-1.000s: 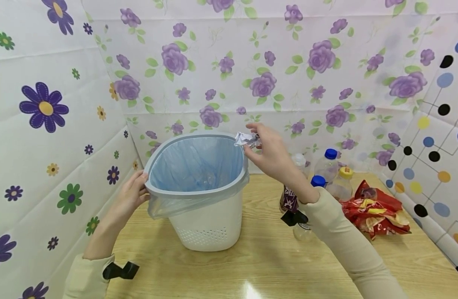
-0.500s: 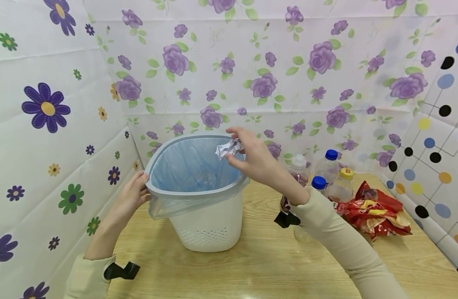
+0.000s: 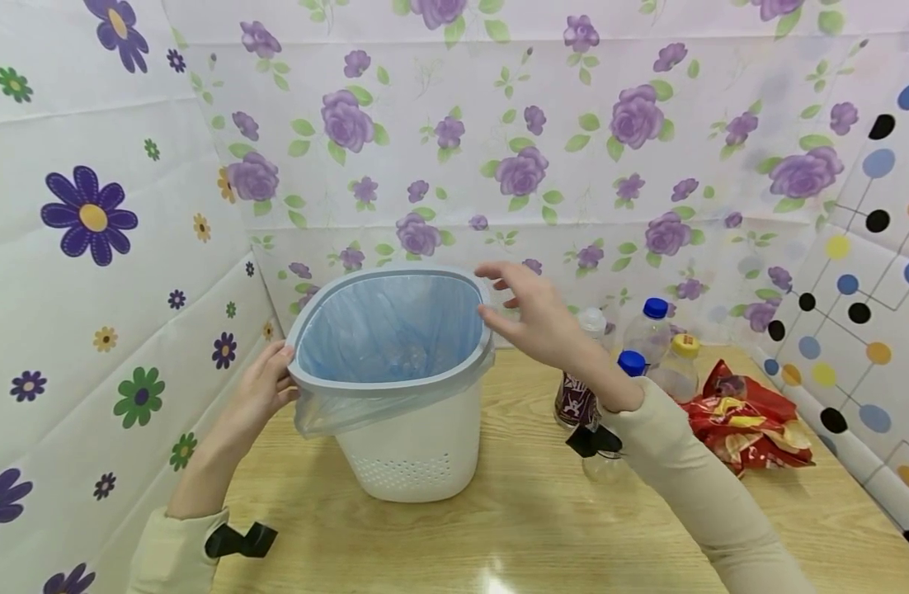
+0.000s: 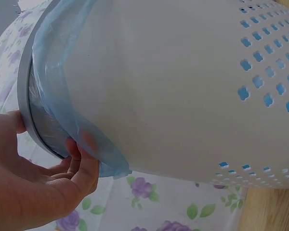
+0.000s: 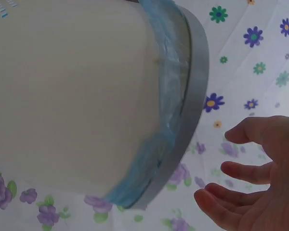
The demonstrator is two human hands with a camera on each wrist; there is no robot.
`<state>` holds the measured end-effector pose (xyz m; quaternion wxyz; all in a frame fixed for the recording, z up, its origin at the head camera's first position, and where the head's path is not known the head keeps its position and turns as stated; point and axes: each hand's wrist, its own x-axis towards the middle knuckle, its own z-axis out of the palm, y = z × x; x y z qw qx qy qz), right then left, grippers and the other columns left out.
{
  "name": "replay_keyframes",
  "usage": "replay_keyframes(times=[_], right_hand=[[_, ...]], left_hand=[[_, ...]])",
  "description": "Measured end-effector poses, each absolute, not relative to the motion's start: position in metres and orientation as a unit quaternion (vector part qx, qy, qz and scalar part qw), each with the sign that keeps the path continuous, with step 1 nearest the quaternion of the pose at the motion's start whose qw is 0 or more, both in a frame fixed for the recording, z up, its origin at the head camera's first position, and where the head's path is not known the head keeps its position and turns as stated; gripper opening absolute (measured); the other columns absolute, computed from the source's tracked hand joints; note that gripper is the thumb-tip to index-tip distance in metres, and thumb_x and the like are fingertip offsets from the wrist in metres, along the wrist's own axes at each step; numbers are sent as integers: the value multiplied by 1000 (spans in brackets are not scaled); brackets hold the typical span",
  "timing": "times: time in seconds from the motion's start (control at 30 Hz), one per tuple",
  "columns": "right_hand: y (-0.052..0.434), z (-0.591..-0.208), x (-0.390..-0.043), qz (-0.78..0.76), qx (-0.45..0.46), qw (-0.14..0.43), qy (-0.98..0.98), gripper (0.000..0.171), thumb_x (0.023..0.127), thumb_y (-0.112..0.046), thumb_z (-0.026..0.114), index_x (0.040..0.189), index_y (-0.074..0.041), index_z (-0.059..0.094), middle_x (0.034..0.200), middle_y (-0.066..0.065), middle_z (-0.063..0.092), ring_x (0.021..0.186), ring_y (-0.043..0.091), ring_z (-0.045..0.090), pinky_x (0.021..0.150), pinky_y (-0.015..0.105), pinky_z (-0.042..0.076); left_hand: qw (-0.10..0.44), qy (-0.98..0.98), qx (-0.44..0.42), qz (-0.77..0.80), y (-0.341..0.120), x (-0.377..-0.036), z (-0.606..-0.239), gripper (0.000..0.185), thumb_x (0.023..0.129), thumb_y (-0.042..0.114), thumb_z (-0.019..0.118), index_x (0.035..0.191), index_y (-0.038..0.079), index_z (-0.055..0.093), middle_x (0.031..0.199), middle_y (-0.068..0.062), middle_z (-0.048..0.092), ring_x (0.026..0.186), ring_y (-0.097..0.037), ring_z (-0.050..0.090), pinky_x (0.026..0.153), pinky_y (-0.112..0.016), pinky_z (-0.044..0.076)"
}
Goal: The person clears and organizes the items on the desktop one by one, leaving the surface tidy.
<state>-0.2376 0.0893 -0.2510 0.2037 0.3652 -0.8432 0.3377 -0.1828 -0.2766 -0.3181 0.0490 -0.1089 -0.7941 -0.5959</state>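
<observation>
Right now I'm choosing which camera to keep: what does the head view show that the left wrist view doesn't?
Only the head view shows the open right hand beside the rim, the bottles, the red snack bag and the wooden table. Only the left wrist view shows the left hand's fingers curled under the grey rim, against the blue liner. Both show the left hand gripping the white waste bin.

My white bin (image 3: pixel 417 445) has a grey rim and pale blue liner (image 3: pixel 388 330). Purple roses cover the white backdrop (image 3: pixel 573 148); the surface (image 3: pixel 529 528) is light wood; the snack bag (image 3: pixel 747 417) is red and yellow.
</observation>
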Motion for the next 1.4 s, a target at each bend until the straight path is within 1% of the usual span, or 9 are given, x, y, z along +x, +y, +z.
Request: replay_keyframes(times=[0.13, 0.23, 0.4, 0.63, 0.83, 1.0, 1.23, 1.3, 1.4], right_hand=[[109, -253, -237, 352, 324, 196, -856, 35, 94, -12, 61, 127, -3, 55, 128, 15, 58, 112, 29, 58, 90, 40, 54], [124, -257, -236, 351, 293, 187, -869, 35, 94, -13, 61, 127, -3, 56, 127, 15, 59, 113, 29, 57, 92, 44, 52], [148, -266, -236, 344, 257, 179, -885, 38, 91, -12, 65, 128, -4, 55, 127, 14, 59, 114, 31, 55, 94, 49, 50], [177, -277, -230, 344, 205, 147, -904, 45, 89, -12, 67, 130, -5, 53, 131, 17, 57, 119, 36, 53, 97, 52, 48], [197, -288, -223, 326, 177, 132, -919, 47, 89, -14, 68, 132, -4, 51, 128, 23, 57, 116, 39, 54, 96, 54, 48], [208, -300, -222, 317, 165, 131, -925, 48, 88, -15, 69, 131, -2, 51, 124, 25, 58, 116, 42, 55, 92, 56, 50], [221, -309, -215, 294, 135, 83, -943, 58, 87, -20, 71, 137, -6, 44, 132, 31, 54, 121, 47, 51, 88, 60, 51], [223, -310, -213, 290, 129, 73, -945, 60, 87, -21, 71, 138, -5, 43, 132, 32, 53, 119, 48, 53, 86, 58, 52], [225, -311, -211, 282, 126, 74, -948, 58, 86, -21, 72, 134, 0, 46, 127, 32, 56, 112, 48, 58, 83, 55, 54]], left_hand=[[49, -794, -108, -597, -277, -183, -318, 58, 105, 43, 31, 142, -2, 30, 108, 7, 56, 94, -1, 59, 79, -17, 52], [48, -792, -106, -599, -276, -184, -318, 57, 105, 42, 31, 142, -2, 30, 107, 7, 56, 93, -1, 58, 78, -18, 51], [47, -789, -106, -604, -276, -184, -318, 56, 105, 41, 32, 141, -1, 30, 106, 8, 57, 93, 0, 59, 78, -17, 52], [46, -787, -119, -603, -278, -184, -318, 54, 105, 40, 32, 141, 0, 32, 107, 7, 57, 94, -1, 60, 79, -18, 52], [45, -782, -127, -609, -277, -184, -319, 53, 105, 39, 33, 141, 0, 32, 108, 7, 58, 94, -1, 60, 79, -18, 52], [44, -783, -123, -607, -277, -184, -319, 53, 105, 39, 32, 141, 0, 31, 109, 7, 58, 96, -1, 60, 80, -18, 52], [44, -788, -121, -602, -277, -185, -319, 51, 105, 40, 32, 139, 2, 34, 108, 6, 58, 95, -2, 60, 79, -18, 52], [45, -788, -121, -603, -278, -185, -319, 51, 105, 40, 32, 139, 2, 34, 107, 7, 58, 94, -2, 60, 78, -18, 52], [46, -787, -120, -604, -278, -185, -319, 53, 105, 40, 32, 140, 1, 32, 107, 7, 58, 94, -1, 60, 78, -18, 52]])
